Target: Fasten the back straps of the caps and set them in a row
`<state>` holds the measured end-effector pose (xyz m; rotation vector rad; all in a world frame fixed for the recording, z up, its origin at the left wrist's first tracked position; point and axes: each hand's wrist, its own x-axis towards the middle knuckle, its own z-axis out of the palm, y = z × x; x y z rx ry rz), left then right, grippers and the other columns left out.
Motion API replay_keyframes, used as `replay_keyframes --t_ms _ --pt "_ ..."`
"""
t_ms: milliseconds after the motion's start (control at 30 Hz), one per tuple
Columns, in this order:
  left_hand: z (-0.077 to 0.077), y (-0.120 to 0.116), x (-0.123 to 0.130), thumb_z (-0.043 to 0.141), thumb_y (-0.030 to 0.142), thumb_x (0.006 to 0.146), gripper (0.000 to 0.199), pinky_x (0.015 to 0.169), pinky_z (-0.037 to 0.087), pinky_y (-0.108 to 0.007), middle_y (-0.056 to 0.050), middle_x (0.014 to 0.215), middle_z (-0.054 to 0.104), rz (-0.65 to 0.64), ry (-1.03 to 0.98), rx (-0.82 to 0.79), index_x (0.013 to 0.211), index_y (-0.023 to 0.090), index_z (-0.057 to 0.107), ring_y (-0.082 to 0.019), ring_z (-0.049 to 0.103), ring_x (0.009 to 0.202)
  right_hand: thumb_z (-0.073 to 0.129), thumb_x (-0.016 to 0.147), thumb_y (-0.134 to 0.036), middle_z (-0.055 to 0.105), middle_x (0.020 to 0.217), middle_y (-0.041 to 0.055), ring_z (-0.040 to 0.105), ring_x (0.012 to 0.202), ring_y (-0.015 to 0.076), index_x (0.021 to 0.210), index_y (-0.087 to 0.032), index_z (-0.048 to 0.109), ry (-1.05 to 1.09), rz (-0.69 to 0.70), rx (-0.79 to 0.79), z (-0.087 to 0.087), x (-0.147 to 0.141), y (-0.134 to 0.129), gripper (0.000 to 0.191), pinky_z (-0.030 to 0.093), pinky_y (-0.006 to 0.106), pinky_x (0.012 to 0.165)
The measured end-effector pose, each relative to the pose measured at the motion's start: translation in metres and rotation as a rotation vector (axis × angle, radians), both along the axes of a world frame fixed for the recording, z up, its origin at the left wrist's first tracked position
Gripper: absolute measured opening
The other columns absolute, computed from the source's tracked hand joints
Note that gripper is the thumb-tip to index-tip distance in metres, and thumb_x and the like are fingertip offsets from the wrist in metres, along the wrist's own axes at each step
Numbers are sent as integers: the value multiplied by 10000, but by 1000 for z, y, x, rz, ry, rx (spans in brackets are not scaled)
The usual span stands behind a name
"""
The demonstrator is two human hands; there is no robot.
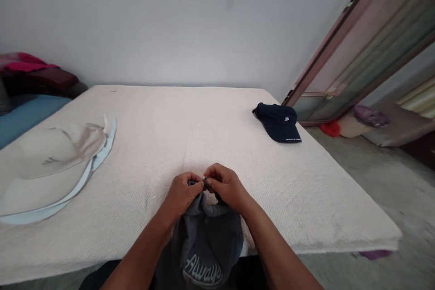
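A dark grey baseball cap with "Always" lettered on its front hangs at the table's near edge, its lettering toward me. My left hand pinches the cap's back strap from the left. From the right, my right hand grips the other part of the same strap. The fingertips of both hands meet at a small dark piece of the strap, and its fastening is too small to make out. The cap's back opening shows just below the fingers.
A navy cap lies at the table's far right. Pale, wide-brimmed hats are stacked at the left. A light textured cloth covers the table, which meets a white wall. Dark red and pink items lie beyond the left edge.
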<state>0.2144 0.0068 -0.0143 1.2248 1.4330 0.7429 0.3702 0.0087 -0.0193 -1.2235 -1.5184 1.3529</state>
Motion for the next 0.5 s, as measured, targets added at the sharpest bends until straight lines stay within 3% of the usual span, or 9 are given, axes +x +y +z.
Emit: replay_keyframes --t_ms 367,500 --pt "1 -2 0 544 238 657 65 474 282 -238 53 527 454 -29 21 -18 651 176 528 -93 367 470 538 770 -121 560 682 -15 513 644 116 820 -194 585 -118 18 69 0 -1 -1 101 395 243 595" --pt "2 -2 -2 536 248 665 71 472 281 -245 53 532 453 -66 -32 -72 681 180 524 -97 371 467 534 747 -82 597 779 3 533 706 125 876 -204 612 -157 77 110 2 1 -3 194 405 245 626"
